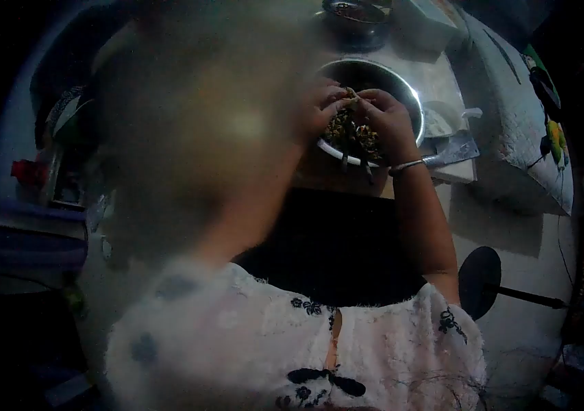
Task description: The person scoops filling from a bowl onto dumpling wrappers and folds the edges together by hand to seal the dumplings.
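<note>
Pinched piece [351, 95] too small to identify; left sleeve [172, 308] blurred; bowl [418, 103] partly hidden.

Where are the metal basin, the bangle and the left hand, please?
Metal basin [419, 106]: head view, on the right side of its rim.
Bangle [407, 166]: head view, on the middle of its band.
Left hand [318, 109]: head view, on the back of the hand.

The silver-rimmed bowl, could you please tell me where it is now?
In the head view, the bowl is right of centre near the top, under the left hand and right hand, with a dark container beyond.
</note>
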Available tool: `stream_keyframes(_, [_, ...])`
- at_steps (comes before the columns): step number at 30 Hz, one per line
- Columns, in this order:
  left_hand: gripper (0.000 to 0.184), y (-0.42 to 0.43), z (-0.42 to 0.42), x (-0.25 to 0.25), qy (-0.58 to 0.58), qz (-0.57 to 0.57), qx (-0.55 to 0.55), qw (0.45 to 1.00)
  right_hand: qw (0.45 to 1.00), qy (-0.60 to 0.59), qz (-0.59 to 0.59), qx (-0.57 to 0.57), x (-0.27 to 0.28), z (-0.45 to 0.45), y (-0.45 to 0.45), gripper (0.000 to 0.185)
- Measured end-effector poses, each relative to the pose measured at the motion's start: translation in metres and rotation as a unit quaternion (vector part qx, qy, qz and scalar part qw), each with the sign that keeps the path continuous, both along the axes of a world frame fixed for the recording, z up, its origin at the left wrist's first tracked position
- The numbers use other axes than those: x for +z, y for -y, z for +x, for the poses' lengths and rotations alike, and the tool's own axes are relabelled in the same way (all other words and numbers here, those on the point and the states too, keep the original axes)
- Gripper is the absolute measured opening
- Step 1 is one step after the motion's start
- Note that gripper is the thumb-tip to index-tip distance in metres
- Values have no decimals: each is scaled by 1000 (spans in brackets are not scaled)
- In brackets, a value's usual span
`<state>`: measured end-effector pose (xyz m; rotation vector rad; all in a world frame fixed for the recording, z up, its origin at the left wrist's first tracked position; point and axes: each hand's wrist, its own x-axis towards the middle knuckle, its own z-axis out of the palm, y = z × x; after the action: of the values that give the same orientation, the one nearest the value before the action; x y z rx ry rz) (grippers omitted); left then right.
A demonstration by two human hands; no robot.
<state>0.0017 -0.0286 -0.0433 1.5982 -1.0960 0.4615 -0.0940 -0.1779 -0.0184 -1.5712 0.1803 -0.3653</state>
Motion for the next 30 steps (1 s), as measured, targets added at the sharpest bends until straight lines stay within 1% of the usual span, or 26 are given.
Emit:
stream_keyframes(4, [20,0,1,4,-8,9,-21,1000,1000,2,7,13,-8,5,5,16])
stream_keyframes(6, [20,-3,0,10,30,41,-18,999,1000,-4,-6,7,-8,6,5,16])
stream_keyframes(10, [19,-3,-1,14,38,41,-21,998,1000,-4,-9,9,-8,6,6,17])
stream_keyframes(12, [20,-5,-4,17,-3,46,-47,998,1000,10,22,5,-9,6,4,17])
stream_keyframes(13, [20,-3,-5,13,-3,47,-47,998,1000,10,22,5,-7,6,4,17])
stream_keyframes(15, [23,3,-8,6,-105,-37,-5,994,1000,-8,-6,0,-3,3,2,17])
stream_keyframes(16, [23,3,-6,7,-105,-36,-5,994,1000,-8,-5,0,-5,3,3,17])
stream_keyframes(18, [28,1,1,13,-121,55,8,991,1000,-13,-24,-7,-8,5,5,16])
stream_keyframes(19, [28,0,6,10,-120,55,10,991,1000,-12,-24,-6,-7,5,4,16])
stream_keyframes(21, [27,0,15,6,-50,107,-26,993,998,-18,-53,-11,-2,2,2,15])
stream_keyframes(22, [22,0,7,16,-101,127,-22,987,998,-17,-53,-10,-2,3,2,15])
stream_keyframes(23, [22,-1,7,17,-101,128,-22,986,998,-12,-64,-2,-4,3,3,15])
stream_keyframes(25, [16,0,8,17,-81,153,2,985,997,-8,-74,6,-6,4,5,14])
stream_keyframes(26, [16,0,8,15,-82,153,2,985,998,-13,-67,13,-7,5,6,14])
stream_keyframes(28, [14,2,9,13,-68,62,-11,996,998,-17,-59,20,-9,6,6,14])
stream_keyframes(30, [14,-1,11,14,-55,59,6,997,999,-30,-36,1,-8,5,5,15])
